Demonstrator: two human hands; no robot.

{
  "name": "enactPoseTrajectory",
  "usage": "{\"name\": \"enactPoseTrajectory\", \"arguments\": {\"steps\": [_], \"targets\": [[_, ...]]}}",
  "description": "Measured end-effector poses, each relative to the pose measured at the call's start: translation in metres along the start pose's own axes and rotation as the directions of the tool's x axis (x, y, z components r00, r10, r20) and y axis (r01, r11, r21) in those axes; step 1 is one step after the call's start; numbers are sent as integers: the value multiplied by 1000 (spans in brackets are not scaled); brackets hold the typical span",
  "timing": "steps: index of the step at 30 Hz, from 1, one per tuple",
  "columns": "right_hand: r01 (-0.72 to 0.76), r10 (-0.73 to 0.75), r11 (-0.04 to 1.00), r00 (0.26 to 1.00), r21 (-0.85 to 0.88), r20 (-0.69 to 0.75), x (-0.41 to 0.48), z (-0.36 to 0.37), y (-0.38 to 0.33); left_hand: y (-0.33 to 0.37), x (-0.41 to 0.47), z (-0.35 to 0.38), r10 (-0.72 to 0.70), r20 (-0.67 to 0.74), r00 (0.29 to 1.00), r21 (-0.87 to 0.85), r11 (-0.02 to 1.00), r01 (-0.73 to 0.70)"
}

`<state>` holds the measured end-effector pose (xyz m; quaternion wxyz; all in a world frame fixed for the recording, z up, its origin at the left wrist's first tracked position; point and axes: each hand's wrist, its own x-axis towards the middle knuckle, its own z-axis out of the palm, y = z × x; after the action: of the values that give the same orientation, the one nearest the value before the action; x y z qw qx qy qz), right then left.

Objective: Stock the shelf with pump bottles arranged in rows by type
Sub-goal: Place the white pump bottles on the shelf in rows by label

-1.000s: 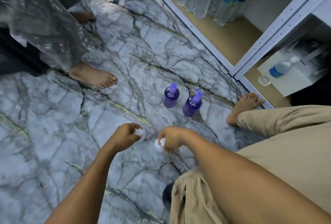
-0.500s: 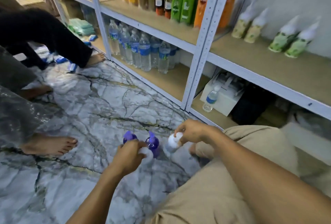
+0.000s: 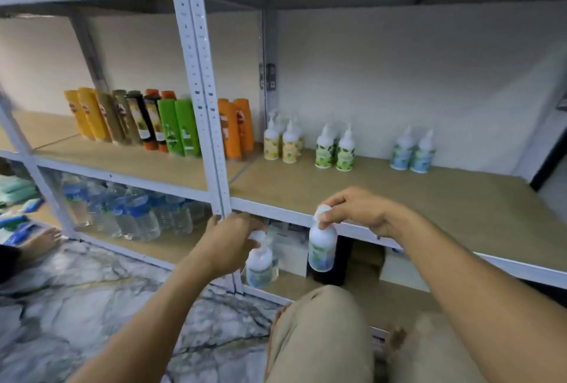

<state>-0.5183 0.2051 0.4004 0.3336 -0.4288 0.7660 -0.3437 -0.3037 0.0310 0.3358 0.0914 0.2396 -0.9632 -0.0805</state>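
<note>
Gripping one white pump bottle in each hand, I had both hanging by their pump heads above my tan trousers [image 3: 322, 336]. My left hand [image 3: 228, 247] had its fingers curled round the top of the left pump bottle [image 3: 260, 266], whose body hung below my knuckles in front of the lowest shelf opening. My right hand [image 3: 359, 211] pinched the head of the right pump bottle [image 3: 322, 247] between thumb and curled fingers. That bottle hung upright under my fingertips, just in front of the edge of the middle shelf board [image 3: 399, 198].

Below and left of my left fingers lay the grey marble floor [image 3: 92, 306], with another person's bare foot [image 3: 46, 241] well off to the left. Beyond my left fingers, water bottles [image 3: 132, 214] stood packed on the bottom shelf.

Beyond my right fingers, at the back of the middle board, pump bottles stood in clusters: the yellow-labelled ones [image 3: 280, 145] slightly left, the green-labelled ones [image 3: 335, 149] straight ahead, and the blue-labelled ones [image 3: 412, 152] to the right. Farther left, around the white upright post [image 3: 208, 106], shampoo bottles [image 3: 171, 125] stood in a row of yellow, brown, green and orange.
</note>
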Motion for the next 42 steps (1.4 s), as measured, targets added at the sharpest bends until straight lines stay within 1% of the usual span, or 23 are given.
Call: {"name": "enactPoseTrajectory", "arguments": {"steps": [3,5,7,10,12,14,18,20,21,24,28,31,33,35,38,40,42], "targets": [[10,-4,999,993,49,-116,-7,-57,7,37,52,-33,118,-1,993,81,990,-117],[26,-13,998,971,49,-240,-6,-91,17,60,89,-48,186,-43,982,121,976,-179],[29,-12,999,937,45,-350,-2,-116,27,78,120,-59,235,-76,969,133,966,-224],[-1,-2,1000,863,-4,-505,5,-149,42,109,165,-67,300,-56,952,107,950,-293],[-110,28,989,791,-98,-611,14,-171,55,128,195,-66,331,-25,943,98,940,-327],[-247,41,951,695,-185,-718,24,-189,68,145,223,-58,337,11,941,100,936,-337],[-433,87,881,547,-193,-833,43,-216,94,179,270,-41,376,6,927,113,921,-374],[-506,101,842,489,-188,-867,50,-226,102,191,292,-33,383,5,924,102,919,-382],[-523,109,833,477,-182,-872,54,-231,106,196,304,-29,385,8,923,91,919,-385],[-541,137,824,480,-169,-866,68,-245,120,208,337,-15,401,2,916,64,914,-400],[-571,140,801,471,-180,-871,85,-256,140,220,372,1,424,15,905,73,903,-424],[-527,142,836,481,-156,-865,95,-258,156,220,388,14,423,26,906,34,905,-424],[-452,121,883,481,-127,-868,95,-258,163,217,394,25,421,-4,907,-9,907,-421],[-411,113,905,480,-109,-870,91,-255,165,212,398,35,425,-42,904,-61,902,-427],[-386,108,919,453,-85,-885,86,-245,166,202,397,48,436,-64,898,-188,878,-440],[-382,106,921,428,-74,-898,85,-236,171,195,391,57,438,-117,891,-294,842,-452],[-356,88,932,386,-60,-918,84,-224,176,187,380,65,411,-179,894,-338,828,-448]]}}
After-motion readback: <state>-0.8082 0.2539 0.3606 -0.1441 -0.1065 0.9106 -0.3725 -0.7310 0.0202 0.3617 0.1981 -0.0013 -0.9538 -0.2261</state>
